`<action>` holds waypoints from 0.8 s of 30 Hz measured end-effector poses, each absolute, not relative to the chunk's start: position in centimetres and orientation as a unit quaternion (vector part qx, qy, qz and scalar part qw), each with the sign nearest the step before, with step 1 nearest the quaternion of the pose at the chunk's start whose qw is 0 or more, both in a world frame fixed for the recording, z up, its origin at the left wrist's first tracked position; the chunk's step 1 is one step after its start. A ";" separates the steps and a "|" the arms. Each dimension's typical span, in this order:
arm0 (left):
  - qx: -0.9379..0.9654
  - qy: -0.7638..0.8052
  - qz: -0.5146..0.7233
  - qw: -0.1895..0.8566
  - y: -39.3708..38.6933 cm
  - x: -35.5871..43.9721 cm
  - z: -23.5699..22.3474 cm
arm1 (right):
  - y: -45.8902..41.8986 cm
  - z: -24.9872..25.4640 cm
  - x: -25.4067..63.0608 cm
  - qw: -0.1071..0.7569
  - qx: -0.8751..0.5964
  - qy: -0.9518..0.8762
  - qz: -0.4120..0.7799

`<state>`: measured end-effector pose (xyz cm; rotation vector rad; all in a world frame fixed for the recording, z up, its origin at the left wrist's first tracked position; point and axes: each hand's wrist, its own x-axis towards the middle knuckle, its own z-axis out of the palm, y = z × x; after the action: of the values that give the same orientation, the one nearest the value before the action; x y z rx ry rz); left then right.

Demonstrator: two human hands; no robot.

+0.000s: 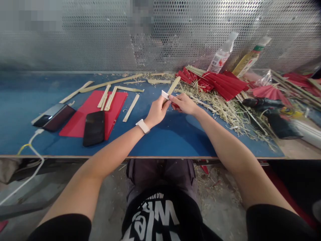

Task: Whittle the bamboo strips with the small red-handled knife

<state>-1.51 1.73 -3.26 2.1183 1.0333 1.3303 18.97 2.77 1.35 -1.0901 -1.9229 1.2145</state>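
Both hands meet above the blue tabletop (175,137). My left hand (155,112), with a white watch on its wrist, is closed round a pale bamboo strip (174,86) that points up and away to the right. My right hand (184,103) is closed on a small tool with a red handle and a white blade end (165,94), which lies against the strip near my left fingers. Most of the tool is hidden inside the fist.
A red mat (86,113) at left carries several bamboo strips and a black phone (94,128); two more phones (54,117) lie beside it. Red paper fans (220,83), shavings (225,110), two bottles and a black power tool (271,115) crowd the right. Perforated metal wall behind.
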 end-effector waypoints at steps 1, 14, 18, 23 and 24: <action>0.763 0.375 0.481 0.215 1.7 -1.5 -3.3 | 2.8 1.3 18.9 0.307 -0.410 -0.724 0.462; 0.754 0.390 0.496 0.182 1.6 -1.5 -3.1 | 2.8 0.8 18.7 0.327 -0.400 -0.703 0.489; 0.755 0.392 0.493 0.179 1.4 -1.6 -2.8 | 3.0 0.4 18.8 0.336 -0.389 -0.702 0.493; 0.754 0.401 0.491 0.171 1.2 -1.7 -2.4 | 3.4 -0.2 18.6 0.354 -0.370 -0.695 0.504; 0.753 0.405 0.491 0.169 1.1 -1.7 -2.4 | 3.4 -0.3 18.5 0.357 -0.367 -0.693 0.507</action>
<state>-1.69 1.15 -2.38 2.1397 1.1498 1.3956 18.51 3.41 -0.29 -0.9485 -1.7890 1.3102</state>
